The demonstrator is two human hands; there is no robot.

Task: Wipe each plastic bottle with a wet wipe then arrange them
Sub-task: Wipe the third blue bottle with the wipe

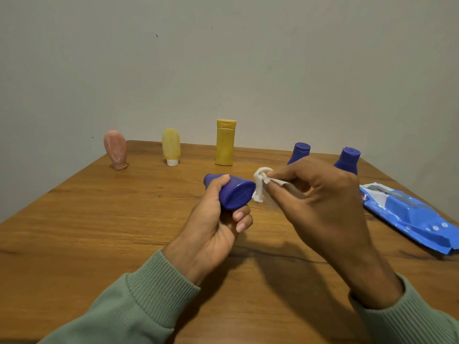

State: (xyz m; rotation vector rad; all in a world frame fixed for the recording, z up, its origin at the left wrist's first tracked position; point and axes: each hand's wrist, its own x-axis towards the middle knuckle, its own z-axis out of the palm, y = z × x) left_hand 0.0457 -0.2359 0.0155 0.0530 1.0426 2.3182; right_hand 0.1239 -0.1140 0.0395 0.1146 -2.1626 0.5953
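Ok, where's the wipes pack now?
Head view: the wipes pack lies flat on the right side of the table, just right of the right hand, nearer the camera than the rightmost blue bottle.

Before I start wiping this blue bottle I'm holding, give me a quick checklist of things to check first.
1. Left hand grips the dark blue plastic bottle: ok.
2. Right hand pinches the white wet wipe: ok.
3. Wipe meets the bottle's base: ok.
4. Bottle's cap closed: cannot tell, it points away.
5. Spares: the blue plastic wipe pack lies on the brown wooden table: ok.
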